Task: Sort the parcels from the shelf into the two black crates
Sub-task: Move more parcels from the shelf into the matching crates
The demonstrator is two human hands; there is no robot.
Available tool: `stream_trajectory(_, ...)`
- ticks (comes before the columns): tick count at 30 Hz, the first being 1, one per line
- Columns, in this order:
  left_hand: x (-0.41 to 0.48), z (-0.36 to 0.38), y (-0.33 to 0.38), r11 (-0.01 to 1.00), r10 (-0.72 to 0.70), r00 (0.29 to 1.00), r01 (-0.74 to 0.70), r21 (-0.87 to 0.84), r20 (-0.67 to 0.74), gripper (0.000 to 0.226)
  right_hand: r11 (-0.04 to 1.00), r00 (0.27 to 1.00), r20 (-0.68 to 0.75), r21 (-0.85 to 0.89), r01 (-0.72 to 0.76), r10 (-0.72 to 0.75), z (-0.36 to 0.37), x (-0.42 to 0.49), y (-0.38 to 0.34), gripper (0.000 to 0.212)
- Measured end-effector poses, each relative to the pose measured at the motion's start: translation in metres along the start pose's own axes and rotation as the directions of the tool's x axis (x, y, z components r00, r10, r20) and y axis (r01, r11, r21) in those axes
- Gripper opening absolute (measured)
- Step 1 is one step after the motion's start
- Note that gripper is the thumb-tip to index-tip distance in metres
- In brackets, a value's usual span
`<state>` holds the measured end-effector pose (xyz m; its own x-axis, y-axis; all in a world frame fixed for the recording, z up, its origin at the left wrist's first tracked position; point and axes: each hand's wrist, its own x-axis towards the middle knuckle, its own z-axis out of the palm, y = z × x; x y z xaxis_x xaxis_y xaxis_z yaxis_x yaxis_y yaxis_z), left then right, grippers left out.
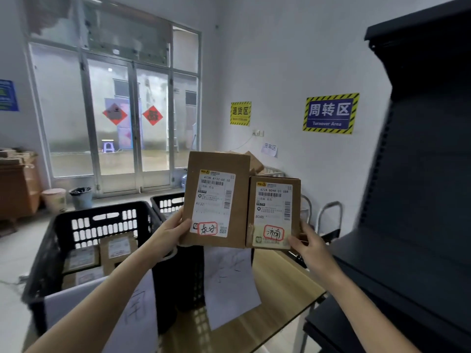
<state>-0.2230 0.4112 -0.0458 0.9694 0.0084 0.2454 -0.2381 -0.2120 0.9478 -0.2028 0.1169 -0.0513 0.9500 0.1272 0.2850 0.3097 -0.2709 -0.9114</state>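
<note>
Cardboard parcels are held up side by side, labels facing the camera and edges touching. The left hand (169,231) grips the taller parcel (216,200) at its lower left corner, and the right hand (307,247) grips the shorter parcel (274,212) at its lower right corner. Below left, the near black crate (102,209) holds several labelled parcels (118,247), with the far black crate (165,196) behind it. The dark shelf (420,200) stands at right, beside the wooden tabletop (280,289).

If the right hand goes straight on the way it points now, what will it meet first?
The right hand grips the smaller parcel; going on, that parcel would probably press against the larger parcel in the left hand. Depth is unclear.
</note>
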Motion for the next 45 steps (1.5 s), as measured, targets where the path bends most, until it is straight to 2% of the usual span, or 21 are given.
stream_trajectory(14, -0.037, -0.126, -0.032, 0.993, -0.075, 0.962, 0.097, 0.069, -0.262, 0.038, 0.995, 0.976, 0.211, 0.093, 0.034, -0.053, 0.129, 0.053, -0.024, 0.046)
stream_trajectory(21, -0.035, -0.163, -0.041, 0.994, -0.108, 0.923, 0.111, -0.013, -0.369, 0.035, 0.987, 0.951, 0.298, 0.155, 0.04, -0.085, 0.179, 0.099, -0.023, 0.044)
stream_trajectory(22, -0.033, -0.168, -0.044, 0.995, -0.104, 0.918, 0.101, -0.026, -0.384, 0.041, 0.984, 0.945, 0.314, 0.174, 0.041, -0.095, 0.185, 0.107, -0.023, 0.044)
stream_trajectory(25, -0.023, -0.181, -0.051, 0.995, -0.094, 0.902, 0.08, -0.051, -0.422, 0.093, 0.975, 0.928, 0.352, 0.218, 0.048, -0.124, 0.203, 0.133, -0.023, 0.041)
stream_trajectory(27, -0.011, -0.189, -0.058, 0.996, -0.085, 0.888, 0.065, -0.059, -0.453, 0.107, 0.969, 0.915, 0.383, 0.246, 0.033, -0.129, 0.214, 0.152, -0.021, 0.041)
stream_trajectory(31, 0.011, -0.193, -0.068, 0.996, -0.082, 0.855, 0.05, -0.076, -0.511, 0.105, 0.965, 0.896, 0.432, 0.263, -0.013, -0.106, 0.235, 0.193, -0.008, 0.054)
stream_trajectory(39, 0.037, -0.205, -0.089, 0.989, -0.145, 0.803, 0.102, -0.107, -0.578, 0.101, 0.93, 0.837, 0.538, 0.349, -0.113, -0.1, 0.277, 0.248, 0.005, 0.059)
stream_trajectory(42, 0.04, -0.215, -0.097, 0.98, -0.188, 0.787, 0.113, -0.161, -0.588, 0.082, 0.936, 0.814, 0.571, 0.335, -0.109, -0.109, 0.296, 0.256, 0.008, 0.06)
stream_trajectory(45, 0.041, -0.227, -0.109, 0.967, -0.231, 0.752, 0.109, -0.229, -0.617, 0.071, 0.923, 0.795, 0.591, 0.367, -0.116, -0.135, 0.316, 0.261, 0.007, 0.048)
